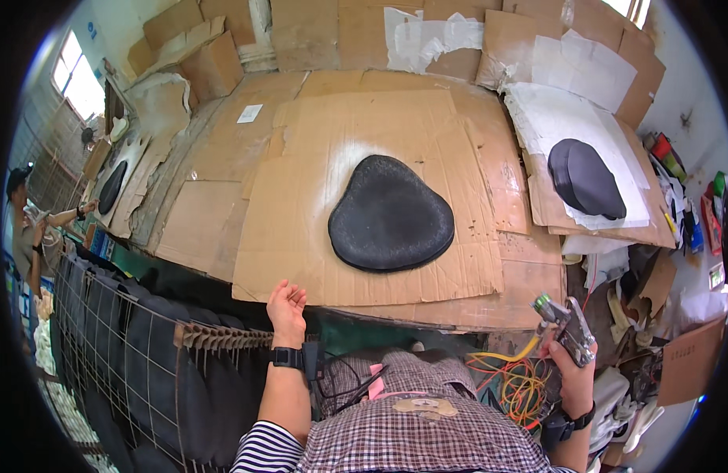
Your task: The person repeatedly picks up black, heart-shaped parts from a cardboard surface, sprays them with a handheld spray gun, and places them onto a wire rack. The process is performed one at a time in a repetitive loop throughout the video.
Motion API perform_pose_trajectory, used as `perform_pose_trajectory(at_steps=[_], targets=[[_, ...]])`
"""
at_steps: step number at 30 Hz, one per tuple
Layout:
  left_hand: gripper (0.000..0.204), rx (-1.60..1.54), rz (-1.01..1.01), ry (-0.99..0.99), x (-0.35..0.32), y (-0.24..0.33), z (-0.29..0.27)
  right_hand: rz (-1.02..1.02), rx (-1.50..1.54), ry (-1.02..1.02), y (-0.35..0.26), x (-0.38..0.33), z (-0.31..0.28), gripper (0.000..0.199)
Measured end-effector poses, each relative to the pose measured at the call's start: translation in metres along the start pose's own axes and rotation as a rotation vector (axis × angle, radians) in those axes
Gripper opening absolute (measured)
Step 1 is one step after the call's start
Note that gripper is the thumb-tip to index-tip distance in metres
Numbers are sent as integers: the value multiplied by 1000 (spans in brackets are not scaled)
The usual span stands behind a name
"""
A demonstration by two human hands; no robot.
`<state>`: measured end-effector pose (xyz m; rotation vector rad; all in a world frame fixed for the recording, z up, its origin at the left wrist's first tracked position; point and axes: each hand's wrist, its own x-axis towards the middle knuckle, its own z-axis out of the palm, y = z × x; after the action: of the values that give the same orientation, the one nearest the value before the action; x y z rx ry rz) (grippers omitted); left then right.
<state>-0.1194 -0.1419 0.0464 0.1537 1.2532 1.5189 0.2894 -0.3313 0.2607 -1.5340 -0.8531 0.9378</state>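
Observation:
A black rounded-triangular seat cushion (391, 214) lies on a sheet of cardboard on the table in front of me. My left hand (287, 311) hovers near the table's front edge, palm up, its fingers loosely bent and apart with nothing in them. Off to the right, my right hand (573, 370) is closed round a metal spray gun (573, 331). A yellow hose (515, 355) runs from the gun toward my lap. Neither hand touches the cushion.
A second black cushion (586, 179) rests on white-covered cardboard at the right. Wire racks (143, 355) with black pieces stand at the left. Orange hose coils (521, 390) hang beside my apron. A co-worker (29, 229) reaches toward another black cushion (113, 188) at the far left.

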Motion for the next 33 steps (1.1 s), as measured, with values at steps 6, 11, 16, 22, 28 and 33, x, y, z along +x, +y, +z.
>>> perform_pose_trajectory(at_steps=[6, 11, 16, 22, 28, 33], targets=[[30, 56, -66, 24, 22, -19, -5, 62, -98, -139, -3, -15, -23, 51], [31, 270, -150, -48, 59, -49, 3, -30, 49, -180, -17, -1, 0, 46], [30, 468, -169, -123, 63, -56, 33, -4, -15, -241, -18, 10, -7, 44], [27, 662, -102, -177, 84, -70, 53, 9, -152, -279, -7, 8, -21, 50], [28, 994, 186, -116, 111, -101, 66, 24, -130, -377, -10, 10, -15, 49], [34, 1356, 351, -80, 99, -104, 91, 74, -40, -178, -12, -3, -15, 50]])
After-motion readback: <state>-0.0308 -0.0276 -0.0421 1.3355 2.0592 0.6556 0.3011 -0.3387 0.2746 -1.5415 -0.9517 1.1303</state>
